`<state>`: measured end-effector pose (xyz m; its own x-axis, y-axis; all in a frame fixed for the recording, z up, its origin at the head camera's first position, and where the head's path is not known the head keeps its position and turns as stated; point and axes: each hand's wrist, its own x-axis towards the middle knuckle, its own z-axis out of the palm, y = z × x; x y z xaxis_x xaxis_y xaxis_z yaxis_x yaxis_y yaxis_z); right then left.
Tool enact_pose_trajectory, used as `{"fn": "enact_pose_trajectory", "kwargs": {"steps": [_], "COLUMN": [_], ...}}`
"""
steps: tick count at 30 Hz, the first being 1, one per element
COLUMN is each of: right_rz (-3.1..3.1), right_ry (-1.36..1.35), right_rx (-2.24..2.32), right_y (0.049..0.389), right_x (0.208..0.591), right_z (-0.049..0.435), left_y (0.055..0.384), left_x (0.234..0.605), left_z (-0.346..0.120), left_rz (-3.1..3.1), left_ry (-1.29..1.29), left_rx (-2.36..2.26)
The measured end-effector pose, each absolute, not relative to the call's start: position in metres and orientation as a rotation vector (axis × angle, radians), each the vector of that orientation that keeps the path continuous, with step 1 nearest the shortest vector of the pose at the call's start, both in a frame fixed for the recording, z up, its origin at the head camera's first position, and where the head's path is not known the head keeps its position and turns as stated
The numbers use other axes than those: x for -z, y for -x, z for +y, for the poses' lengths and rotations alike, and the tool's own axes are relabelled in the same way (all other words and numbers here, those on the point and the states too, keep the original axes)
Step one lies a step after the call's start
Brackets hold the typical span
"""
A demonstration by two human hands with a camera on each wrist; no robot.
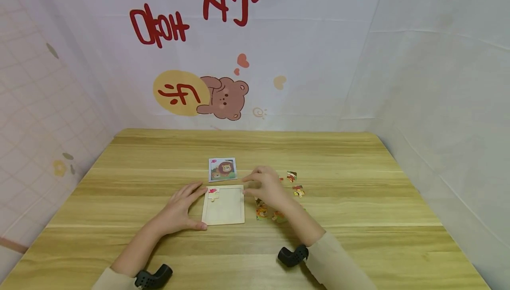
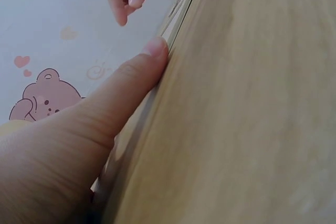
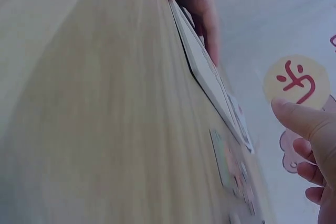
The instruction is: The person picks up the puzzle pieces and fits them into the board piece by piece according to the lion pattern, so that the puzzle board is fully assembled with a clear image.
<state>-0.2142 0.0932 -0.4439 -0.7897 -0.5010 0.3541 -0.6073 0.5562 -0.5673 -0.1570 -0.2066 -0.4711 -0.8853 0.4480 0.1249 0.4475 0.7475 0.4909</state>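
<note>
A pale wooden puzzle tray [image 1: 223, 224] lies on the table, with a puzzle piece [image 1: 214, 194] in its upper left corner. My left hand [image 1: 181, 208] rests along the tray's left side, fingers at the far corner and thumb at the near one. In the left wrist view, the straight thumb [image 2: 131, 80] touches the tray's edge. Beside the tray's right edge, my right hand [image 1: 264, 188] hovers with thumb and index finger apart. I see nothing held between them. Loose puzzle pieces [image 1: 261, 212] lie under and around this hand, some hidden by it.
A picture card with a lion [image 1: 222, 169] lies just beyond the tray. More loose pieces, such as one at the right [image 1: 298, 191], lie on the wooden table [image 1: 338, 161]. A printed white cloth [image 1: 311, 51] hangs behind and at both sides.
</note>
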Motion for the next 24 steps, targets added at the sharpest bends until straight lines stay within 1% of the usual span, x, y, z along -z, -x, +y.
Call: {"fn": "enact_pose_trajectory", "kwargs": {"steps": [9, 24], "right_rz": [-2.674, -2.694], "right_ry": [-0.923, -0.938], "right_rx": [-1.130, -0.987], "right_y": [0.224, 0.243], "right_x": [0.445, 0.450], "right_z": [0.134, 0.178], "left_y": [0.157, 0.158], "left_x": [0.472, 0.472], "left_z": [-0.208, -0.207], "left_rz": [2.926, 2.936], "left_ry": [-0.750, -0.759], "left_rx": [-0.836, -0.836]}}
